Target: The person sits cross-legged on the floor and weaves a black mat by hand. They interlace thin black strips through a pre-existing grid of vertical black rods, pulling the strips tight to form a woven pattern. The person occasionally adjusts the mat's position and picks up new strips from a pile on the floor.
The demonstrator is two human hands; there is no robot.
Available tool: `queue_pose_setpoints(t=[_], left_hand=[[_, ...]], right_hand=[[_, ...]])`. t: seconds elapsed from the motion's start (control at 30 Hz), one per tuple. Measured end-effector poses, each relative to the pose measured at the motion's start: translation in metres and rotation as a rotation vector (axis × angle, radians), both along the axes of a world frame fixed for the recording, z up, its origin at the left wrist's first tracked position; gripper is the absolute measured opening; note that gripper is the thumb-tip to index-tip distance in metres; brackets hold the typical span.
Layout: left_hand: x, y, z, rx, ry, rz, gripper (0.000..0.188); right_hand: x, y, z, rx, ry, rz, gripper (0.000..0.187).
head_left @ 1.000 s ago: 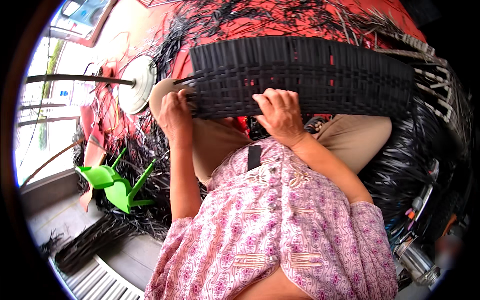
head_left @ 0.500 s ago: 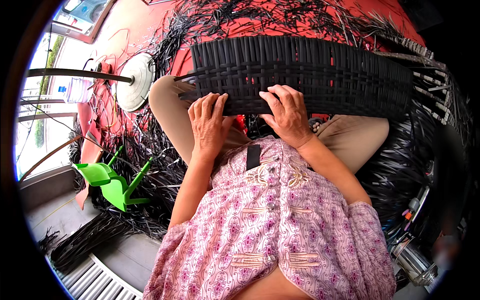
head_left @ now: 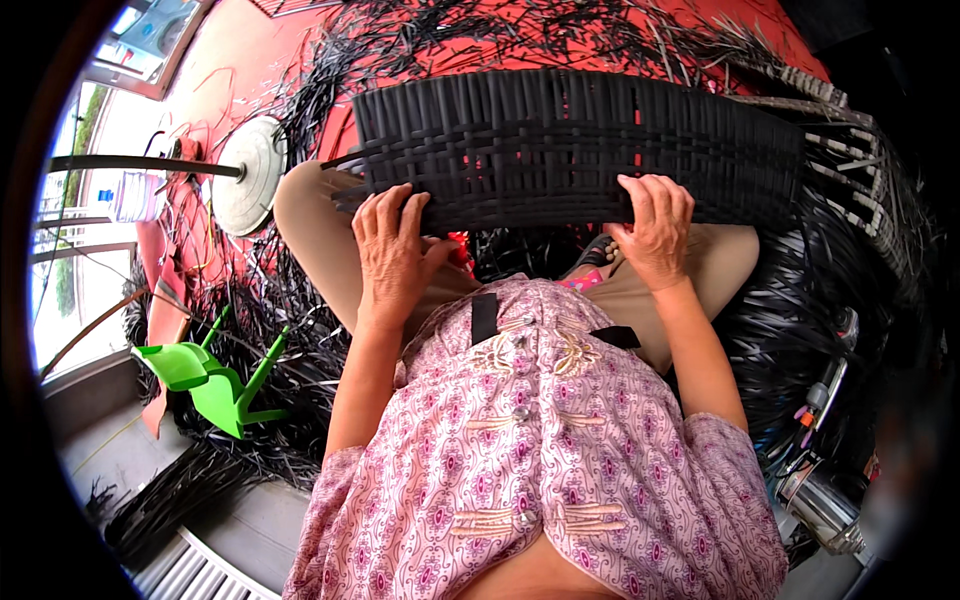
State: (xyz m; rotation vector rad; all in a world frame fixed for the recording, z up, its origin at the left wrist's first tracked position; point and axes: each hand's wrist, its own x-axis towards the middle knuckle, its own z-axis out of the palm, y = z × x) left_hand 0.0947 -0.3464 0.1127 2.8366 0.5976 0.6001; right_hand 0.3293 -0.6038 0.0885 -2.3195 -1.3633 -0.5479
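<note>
A long, curved panel of woven black strips (head_left: 560,145) lies across my bent knees, with its lengthwise strands crossed by many short upright ones. Near the left end of its near edge, my left hand (head_left: 390,245) has its fingers curled over the border and the thumb underneath. My right hand (head_left: 657,230) grips the same edge right of the middle, its fingertips on top. A few loose strip ends (head_left: 343,160) stick out at the panel's left end. The underside of the weave is hidden.
Black strips (head_left: 775,290) lie heaped on both sides and across the red floor (head_left: 270,60). A green plastic object (head_left: 215,385) and a round pale base with a pole (head_left: 250,165) are at left. A shiny metal cylinder (head_left: 825,505) lies at lower right.
My right hand has slid right along the panel's near edge, away from my left hand, which keeps its place on the border. The view has shifted slightly.
</note>
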Motion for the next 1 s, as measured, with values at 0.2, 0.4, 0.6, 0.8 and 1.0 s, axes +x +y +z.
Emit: queue_pose_setpoints(t=[0.2, 0.4, 0.6, 0.8, 1.0], left_hand=[[0.014, 0.009, 0.015, 0.041, 0.004, 0.008, 0.078], [0.019, -0.022, 0.008, 0.011, -0.045, -0.09, 0.07], [0.044, -0.033, 0.003, 0.01, -0.046, -0.137, 0.062], [0.064, -0.028, 0.009, 0.045, -0.055, -0.082, 0.063], [0.052, -0.036, -0.008, 0.017, -0.016, -0.106, 0.097]], right_hand=[[0.002, -0.004, -0.009, -0.028, -0.059, -0.014, 0.076], [-0.002, 0.001, 0.013, -0.075, 0.001, 0.006, 0.074], [0.0, 0.01, 0.01, -0.071, -0.001, -0.053, 0.074], [-0.002, 0.002, -0.002, -0.035, -0.055, -0.022, 0.073], [0.016, -0.024, -0.015, -0.003, -0.019, -0.008, 0.088]])
